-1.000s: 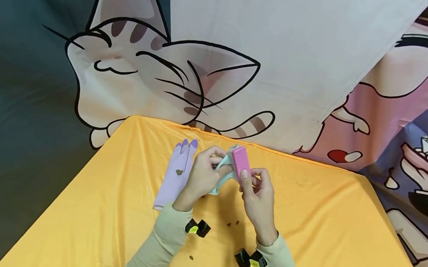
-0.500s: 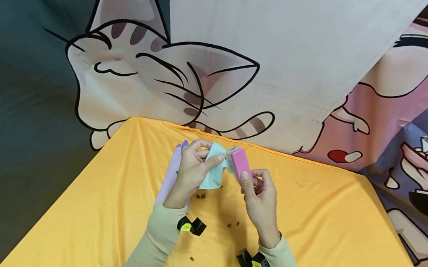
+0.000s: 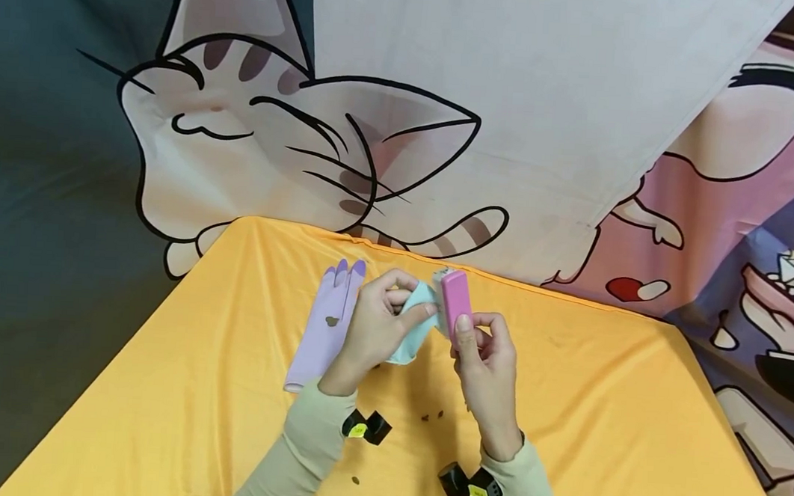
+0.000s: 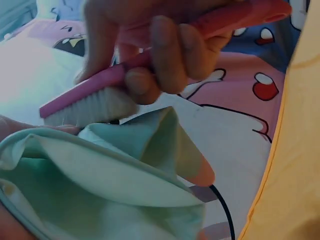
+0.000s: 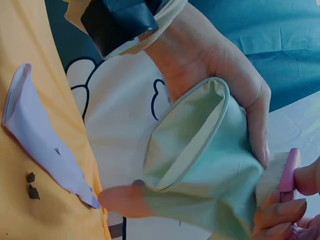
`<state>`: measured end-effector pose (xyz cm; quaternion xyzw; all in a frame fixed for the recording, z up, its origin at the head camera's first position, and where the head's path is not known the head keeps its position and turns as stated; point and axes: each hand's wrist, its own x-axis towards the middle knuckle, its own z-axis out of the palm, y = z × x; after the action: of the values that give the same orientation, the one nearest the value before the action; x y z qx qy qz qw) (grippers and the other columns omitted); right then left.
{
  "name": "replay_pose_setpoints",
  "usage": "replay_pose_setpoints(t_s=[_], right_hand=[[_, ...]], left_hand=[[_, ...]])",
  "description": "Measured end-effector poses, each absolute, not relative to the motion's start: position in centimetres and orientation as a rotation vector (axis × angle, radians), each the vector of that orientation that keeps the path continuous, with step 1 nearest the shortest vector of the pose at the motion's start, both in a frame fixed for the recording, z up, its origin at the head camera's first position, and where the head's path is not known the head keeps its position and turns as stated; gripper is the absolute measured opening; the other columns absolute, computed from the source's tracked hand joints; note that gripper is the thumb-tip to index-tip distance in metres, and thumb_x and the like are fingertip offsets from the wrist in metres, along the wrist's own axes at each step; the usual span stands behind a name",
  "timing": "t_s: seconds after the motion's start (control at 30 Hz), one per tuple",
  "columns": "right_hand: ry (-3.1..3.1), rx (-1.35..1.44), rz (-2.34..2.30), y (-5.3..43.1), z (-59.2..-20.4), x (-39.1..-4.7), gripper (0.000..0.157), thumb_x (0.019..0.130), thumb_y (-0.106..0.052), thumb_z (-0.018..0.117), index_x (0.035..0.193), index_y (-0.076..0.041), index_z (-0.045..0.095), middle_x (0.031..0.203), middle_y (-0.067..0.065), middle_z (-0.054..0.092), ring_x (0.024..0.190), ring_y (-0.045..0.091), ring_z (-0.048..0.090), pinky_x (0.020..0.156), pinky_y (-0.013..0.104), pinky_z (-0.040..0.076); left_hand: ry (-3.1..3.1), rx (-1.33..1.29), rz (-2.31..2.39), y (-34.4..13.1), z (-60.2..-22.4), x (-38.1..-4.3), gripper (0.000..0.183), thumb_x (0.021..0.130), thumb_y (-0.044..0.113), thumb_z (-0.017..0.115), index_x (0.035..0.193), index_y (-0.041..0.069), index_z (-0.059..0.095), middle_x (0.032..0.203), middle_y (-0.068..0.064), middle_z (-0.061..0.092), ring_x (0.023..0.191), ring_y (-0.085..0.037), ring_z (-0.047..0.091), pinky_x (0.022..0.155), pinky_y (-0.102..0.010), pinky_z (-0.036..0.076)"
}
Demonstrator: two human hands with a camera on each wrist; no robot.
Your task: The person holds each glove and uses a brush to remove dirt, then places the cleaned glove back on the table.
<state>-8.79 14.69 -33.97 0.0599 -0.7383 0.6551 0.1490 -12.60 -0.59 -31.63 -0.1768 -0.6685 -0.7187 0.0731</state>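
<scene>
My left hand holds a mint-green rubber glove by pinching it between thumb and fingers above the table. In the right wrist view the glove's cuff gapes, and an orange-tinted finger end sticks out below it. My right hand grips a pink scrubbing brush, thumb along its back. The brush's white bristles face the glove, right at its side beside my left thumb tip. In the left wrist view the pink handle extends past my curled right fingers.
A lilac rubber glove with a dark patch on it lies flat on the orange-yellow tablecloth, left of my hands. Several small dark bits are scattered on the cloth. A cartoon-printed curtain hangs behind the table.
My left hand swung left with the mint glove, showing more of it, then came back right. The brush shifted slightly right and stands a little more upright.
</scene>
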Motion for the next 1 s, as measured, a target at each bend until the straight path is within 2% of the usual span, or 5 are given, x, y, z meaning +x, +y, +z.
replay_pose_setpoints(t_s=[0.17,0.27,0.5,0.8,1.0], right_hand=[[-2.180,0.125,1.890,14.7,-34.0,-8.9,0.025,0.094,-0.028,0.050,0.098,-0.003,0.048,0.064,0.021,0.049,0.046,0.015,0.040,0.040,0.024,0.034],[-2.218,0.103,1.820,14.8,-34.3,-9.0,0.024,0.093,-0.029,0.052,0.098,-0.005,0.050,0.063,0.015,0.051,0.047,0.015,0.042,0.040,0.024,0.035],[-2.117,0.108,1.835,14.8,-34.2,-8.9,0.020,0.093,-0.022,0.053,0.099,-0.003,0.051,0.062,0.013,0.053,0.046,0.018,0.042,0.038,0.024,0.034],[-1.986,0.286,1.894,14.5,-34.1,-8.8,0.016,0.095,-0.012,0.048,0.100,0.004,0.047,0.058,0.007,0.050,0.045,0.017,0.039,0.036,0.025,0.032],[-2.050,0.260,1.844,14.4,-34.2,-8.8,0.015,0.095,-0.011,0.048,0.101,0.003,0.047,0.058,0.008,0.050,0.045,0.014,0.041,0.036,0.025,0.033]], left_hand=[[-1.785,-0.419,-2.301,-1.3,-31.9,-13.1,0.022,0.079,0.000,0.068,0.096,-0.005,0.054,0.082,-0.023,0.067,0.064,-0.027,0.066,0.058,-0.038,0.055],[-1.643,-0.398,-2.362,-1.7,-32.8,-13.8,0.024,0.079,0.004,0.070,0.096,-0.003,0.055,0.082,-0.020,0.068,0.063,-0.021,0.066,0.058,-0.037,0.055],[-1.704,-0.373,-2.349,-1.9,-32.9,-14.0,0.020,0.081,0.003,0.068,0.095,-0.004,0.055,0.081,-0.024,0.067,0.061,-0.023,0.066,0.055,-0.036,0.055],[-2.037,-0.487,-2.289,-1.3,-30.7,-12.4,0.019,0.082,-0.004,0.062,0.099,-0.010,0.055,0.085,-0.027,0.066,0.068,-0.039,0.065,0.059,-0.044,0.054],[-2.088,-0.654,-2.303,-1.2,-30.7,-12.1,0.023,0.085,-0.006,0.056,0.107,-0.010,0.055,0.091,-0.028,0.065,0.073,-0.040,0.065,0.062,-0.043,0.055]])
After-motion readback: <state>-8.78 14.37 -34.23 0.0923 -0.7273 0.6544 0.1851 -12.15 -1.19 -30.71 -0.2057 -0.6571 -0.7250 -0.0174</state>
